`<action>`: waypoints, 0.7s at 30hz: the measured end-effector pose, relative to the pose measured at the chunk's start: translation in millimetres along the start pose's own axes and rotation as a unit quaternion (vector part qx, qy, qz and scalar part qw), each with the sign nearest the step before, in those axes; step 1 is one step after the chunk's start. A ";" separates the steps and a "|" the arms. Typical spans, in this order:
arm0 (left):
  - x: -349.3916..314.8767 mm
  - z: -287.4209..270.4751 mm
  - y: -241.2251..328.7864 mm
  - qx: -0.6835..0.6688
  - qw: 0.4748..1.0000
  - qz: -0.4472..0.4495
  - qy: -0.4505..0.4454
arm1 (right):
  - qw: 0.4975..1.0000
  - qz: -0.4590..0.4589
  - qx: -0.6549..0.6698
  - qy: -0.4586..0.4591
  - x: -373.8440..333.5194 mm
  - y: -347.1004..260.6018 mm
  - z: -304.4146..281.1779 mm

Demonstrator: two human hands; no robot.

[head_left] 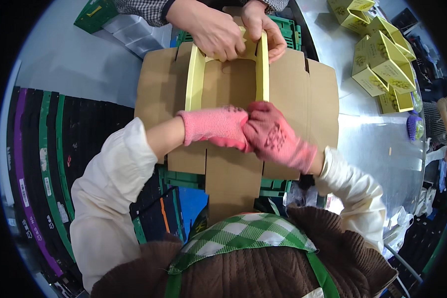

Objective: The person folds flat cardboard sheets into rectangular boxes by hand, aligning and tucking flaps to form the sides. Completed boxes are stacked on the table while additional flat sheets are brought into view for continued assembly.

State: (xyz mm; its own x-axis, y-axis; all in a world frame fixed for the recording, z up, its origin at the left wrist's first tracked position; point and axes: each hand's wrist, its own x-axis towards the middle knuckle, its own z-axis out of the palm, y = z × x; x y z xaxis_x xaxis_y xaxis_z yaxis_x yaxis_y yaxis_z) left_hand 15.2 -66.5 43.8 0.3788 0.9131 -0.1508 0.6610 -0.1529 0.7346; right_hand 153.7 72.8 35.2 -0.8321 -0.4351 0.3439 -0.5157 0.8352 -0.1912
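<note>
A pale yellow cardboard box (pixel 195 82), an open frame through which brown cardboard shows, lies on a flattened brown carton (pixel 288 92). My left hand (pixel 216 128), in a pink knitted glove, is closed at the box's near end. Against it my right hand (pixel 279 136), in a darker pink glove, closes over the near right corner. The hands touch each other and hide the near wall and most of my fingertips. Across from me a co-worker's bare hands, one on the left (pixel 209 32) and one on the right (pixel 268 32), grip the far end.
Green plastic crates (pixel 184 179) support the carton. On the metal table (pixel 372 144) at right stand several yellow printed boxes (pixel 382 62). Stacked black crates (pixel 84 144), some edged green or purple, fill the left side. A green crate (pixel 94 15) sits at far left.
</note>
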 end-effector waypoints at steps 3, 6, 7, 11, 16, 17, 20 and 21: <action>2.7 4.9 -14.2 -0.409 0.906 -0.061 -0.090 | 0.991 0.042 0.074 0.104 -10.4 -9.4 15.6; 5.9 3.3 -28.7 -0.531 0.827 -0.104 -0.153 | 0.964 0.066 0.056 0.251 -20.5 -10.2 41.0; 7.4 0.0 -33.7 -0.617 0.750 -0.166 -0.172 | 0.929 0.146 0.074 0.331 -19.2 -11.5 47.8; 7.7 -3.4 -24.8 -0.725 0.614 -0.279 -0.140 | 0.871 0.362 0.245 0.224 -41.6 -10.3 66.7; 8.1 -6.0 -27.0 -0.632 0.717 -0.246 -0.161 | 0.864 0.360 0.308 0.172 -44.8 -4.1 74.6; 11.5 -13.0 -28.8 -0.616 0.728 -0.243 -0.176 | 0.863 0.358 0.300 0.192 -42.2 -1.0 73.5; 22.4 -22.8 -31.8 -0.575 0.754 -0.233 -0.216 | 0.860 0.373 0.283 0.205 -43.5 -1.1 66.0; 23.9 -22.3 -33.7 -0.568 0.759 -0.236 -0.213 | 0.859 0.373 0.290 0.197 -45.2 -1.4 69.5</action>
State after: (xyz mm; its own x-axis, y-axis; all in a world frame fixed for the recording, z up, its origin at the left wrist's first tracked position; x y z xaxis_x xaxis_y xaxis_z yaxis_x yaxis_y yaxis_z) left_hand -12.4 -31.1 30.2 0.6085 0.5232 -0.5966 -0.1054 0.7985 0.5927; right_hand 177.9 67.9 -44.0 -0.9008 0.3909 0.1893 0.0213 0.4751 -0.8797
